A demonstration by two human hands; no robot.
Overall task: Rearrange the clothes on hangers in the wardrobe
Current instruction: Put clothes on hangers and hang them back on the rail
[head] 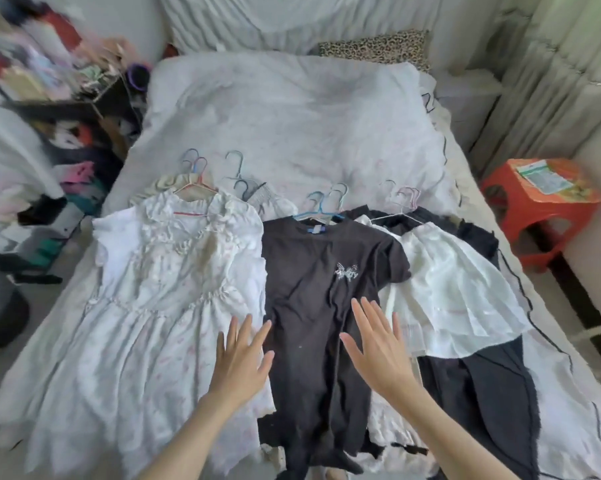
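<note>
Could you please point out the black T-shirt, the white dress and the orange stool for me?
black T-shirt (313, 289): head view, on its chest, left of the butterfly print.
white dress (160, 292): head view, at its gathered waist.
orange stool (510, 188): head view, on a bare part of its seat.

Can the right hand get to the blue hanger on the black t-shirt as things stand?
Probably yes. The right hand is open over the black t-shirt, and the blue hanger sticks out at its collar, uncovered, straight up the bed. Nothing lies across the shirt between them; neighbouring hooks crowd it slightly.
</note>
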